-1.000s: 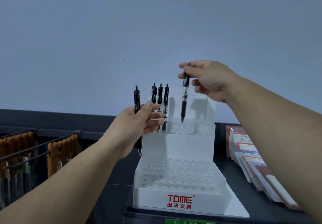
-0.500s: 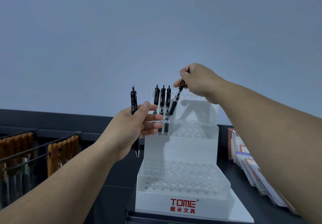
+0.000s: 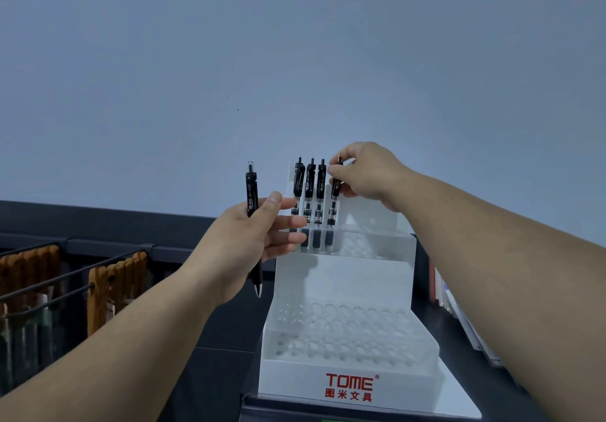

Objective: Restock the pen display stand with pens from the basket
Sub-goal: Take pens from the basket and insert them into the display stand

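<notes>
"TOME" in red — above Chinese characters, possibly 图米文具 — on the stand [image 3: 347, 385].

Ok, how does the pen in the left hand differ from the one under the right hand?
The left hand's pen hangs in the air beside the stand; the right hand's pen stands in the stand's top row, fourth in line. The left hand grips its pen mid-barrel, tip showing below; the right hand pinches its pen near the top. Both are black and upright.
</notes>
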